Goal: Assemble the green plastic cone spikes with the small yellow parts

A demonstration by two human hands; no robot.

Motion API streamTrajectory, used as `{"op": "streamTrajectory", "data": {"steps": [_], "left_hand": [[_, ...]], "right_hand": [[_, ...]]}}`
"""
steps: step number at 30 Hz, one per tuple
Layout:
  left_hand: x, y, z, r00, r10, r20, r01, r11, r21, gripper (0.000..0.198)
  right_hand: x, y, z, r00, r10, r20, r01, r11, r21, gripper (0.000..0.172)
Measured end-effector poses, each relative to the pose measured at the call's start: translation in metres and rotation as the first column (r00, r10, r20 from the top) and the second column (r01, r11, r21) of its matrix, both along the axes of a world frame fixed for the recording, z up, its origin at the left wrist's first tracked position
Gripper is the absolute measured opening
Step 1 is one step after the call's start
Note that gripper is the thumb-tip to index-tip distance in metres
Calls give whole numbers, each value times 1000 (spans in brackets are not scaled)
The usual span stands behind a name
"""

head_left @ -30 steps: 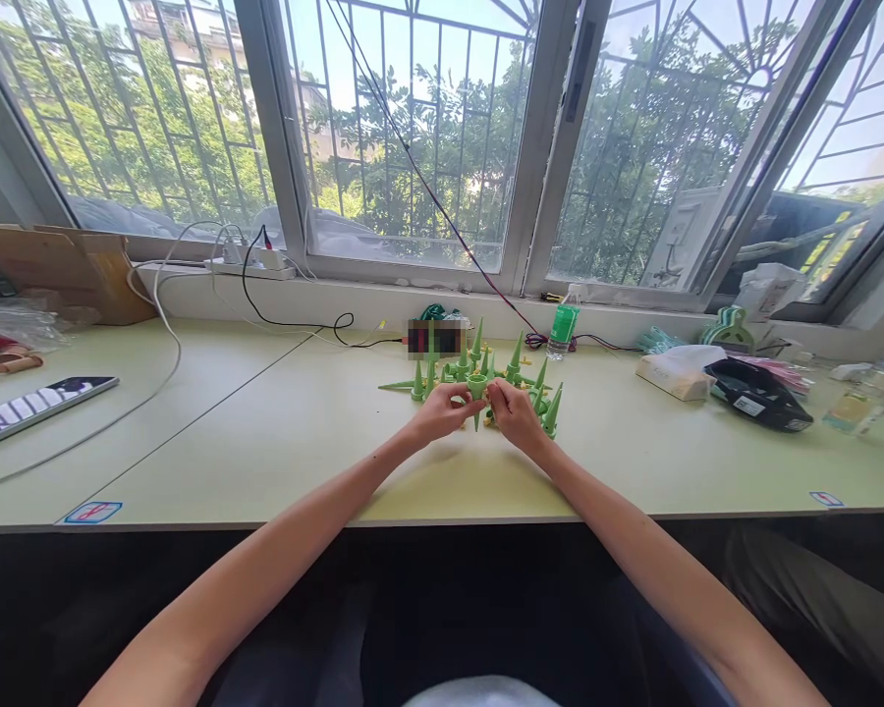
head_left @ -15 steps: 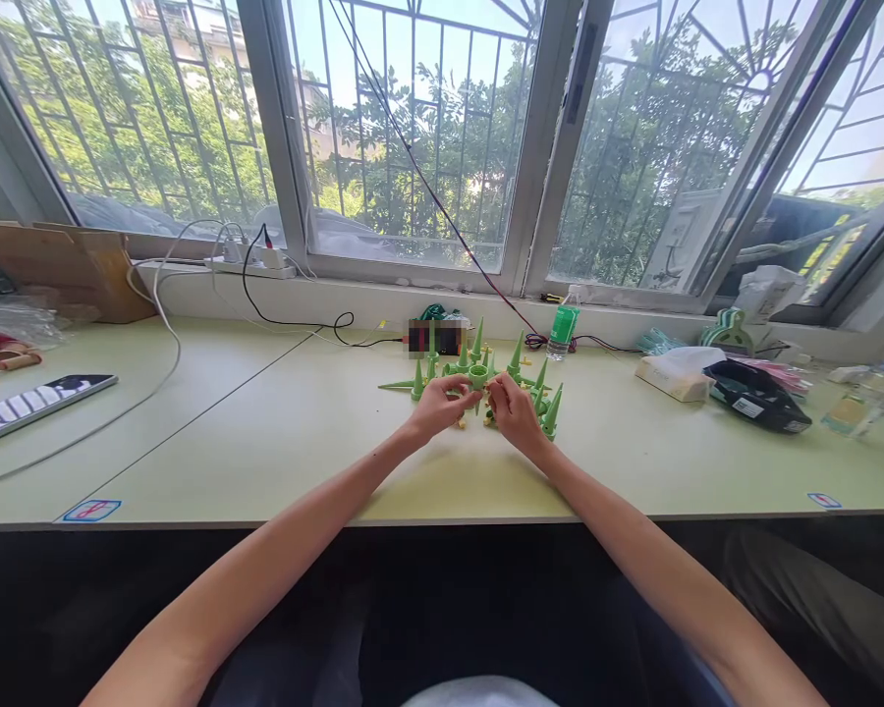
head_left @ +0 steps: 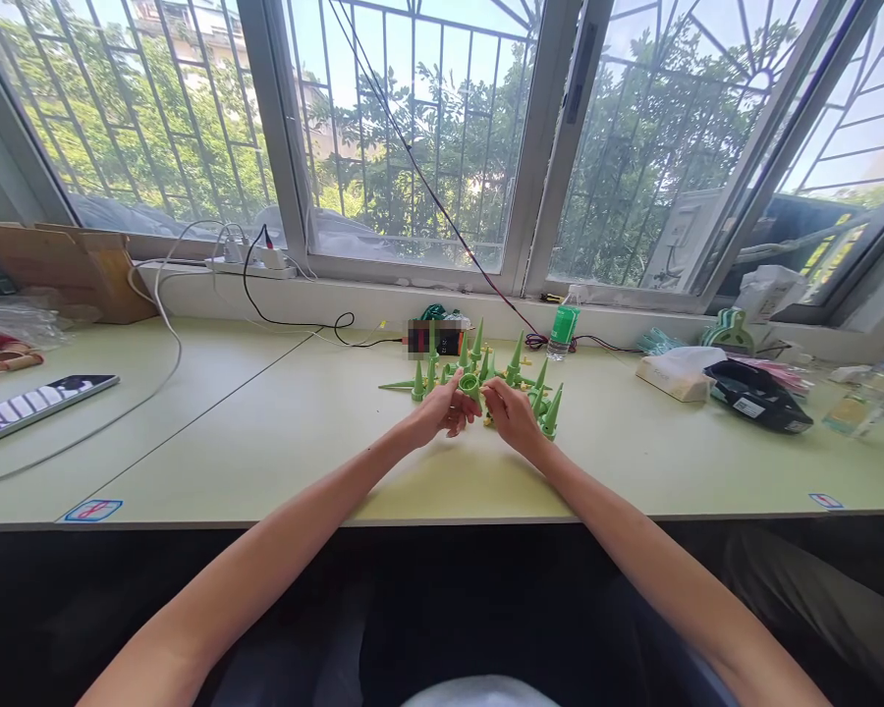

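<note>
My left hand (head_left: 439, 408) is closed around a green plastic watering spike (head_left: 469, 385), its round open socket end tilted toward me. Just to the right, my right hand (head_left: 511, 409) is pinched against the side of that spike. Whatever lies between those fingertips is too small and covered to name. Behind and beside both hands, several more green spikes (head_left: 515, 359) stand point up on the table, with small yellow parts among them. One spike (head_left: 396, 385) lies on its side at the left of the group.
A green-labelled bottle (head_left: 563, 324) stands behind the spikes by the wall. Farther right are a tissue pack (head_left: 678, 372) and a black pouch (head_left: 757, 396). On the left a phone (head_left: 40, 408) lies near a white cable (head_left: 169, 368) that crosses the table (head_left: 250, 442).
My left hand has turned the spike so its socket faces me more, shifting slightly left and down. My right hand stays pinched beside it.
</note>
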State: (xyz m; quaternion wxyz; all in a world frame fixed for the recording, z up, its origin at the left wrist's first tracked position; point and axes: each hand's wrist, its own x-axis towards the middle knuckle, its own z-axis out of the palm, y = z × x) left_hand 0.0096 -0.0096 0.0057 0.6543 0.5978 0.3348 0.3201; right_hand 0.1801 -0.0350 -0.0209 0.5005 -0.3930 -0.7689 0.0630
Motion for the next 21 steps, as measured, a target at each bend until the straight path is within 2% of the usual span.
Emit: {"op": "streamTrajectory", "data": {"steps": [5, 12, 17, 21], "left_hand": [[-2, -1, 2, 997, -75, 21, 76, 995, -67, 76], [-5, -3, 4, 991, -127, 31, 129, 989, -75, 72], [-4, -4, 5, 992, -103, 73, 106, 993, -45, 58], [-2, -5, 4, 989, -70, 128, 65, 997, 37, 44]], "right_hand": [[1, 0, 1, 999, 3, -33, -4, 999, -44, 35], [2, 2, 0, 998, -1, -56, -1, 999, -46, 35], [3, 3, -1, 998, -10, -58, 7, 999, -52, 36], [3, 3, -2, 999, -14, -45, 11, 998, -59, 38]]}}
